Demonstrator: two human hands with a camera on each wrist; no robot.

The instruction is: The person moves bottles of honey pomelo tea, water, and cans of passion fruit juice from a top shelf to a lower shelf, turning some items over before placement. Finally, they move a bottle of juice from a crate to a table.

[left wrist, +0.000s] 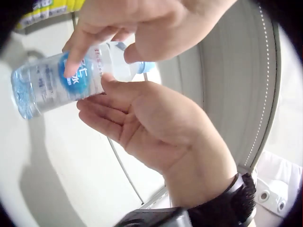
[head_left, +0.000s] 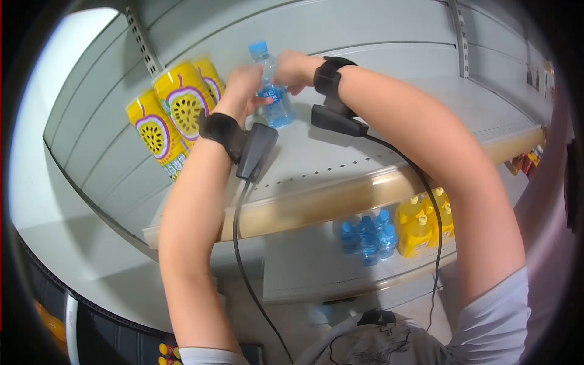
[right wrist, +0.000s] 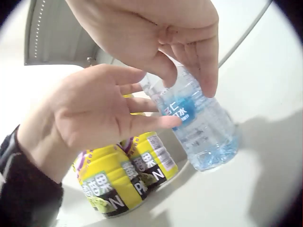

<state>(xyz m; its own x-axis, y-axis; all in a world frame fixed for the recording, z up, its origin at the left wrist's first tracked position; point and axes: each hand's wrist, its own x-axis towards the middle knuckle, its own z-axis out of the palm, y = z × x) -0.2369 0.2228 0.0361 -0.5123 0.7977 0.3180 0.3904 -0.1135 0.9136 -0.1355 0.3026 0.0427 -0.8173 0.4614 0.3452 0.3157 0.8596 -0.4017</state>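
Note:
A clear plastic water bottle (head_left: 280,114) with a blue cap and blue label stands on the upper shelf in the head view. My left hand (head_left: 244,84) holds it from the left, with the thumb near the upper body and fingers by the label in the left wrist view. From the other side my right hand (head_left: 294,68) grips the upper part, its thumb and fingers astride the bottle (right wrist: 210,135) in the right wrist view. Right beside the left hand are yellow passion-fruit drink bottles (head_left: 184,109), packed together.
The upper shelf (head_left: 377,109) has a tan front edge (head_left: 304,210) under the forearms. On the lower shelf stand small blue-capped water bottles (head_left: 369,237) and yellow drink bottles (head_left: 417,234). A black cable (head_left: 237,243) hangs from each wrist camera.

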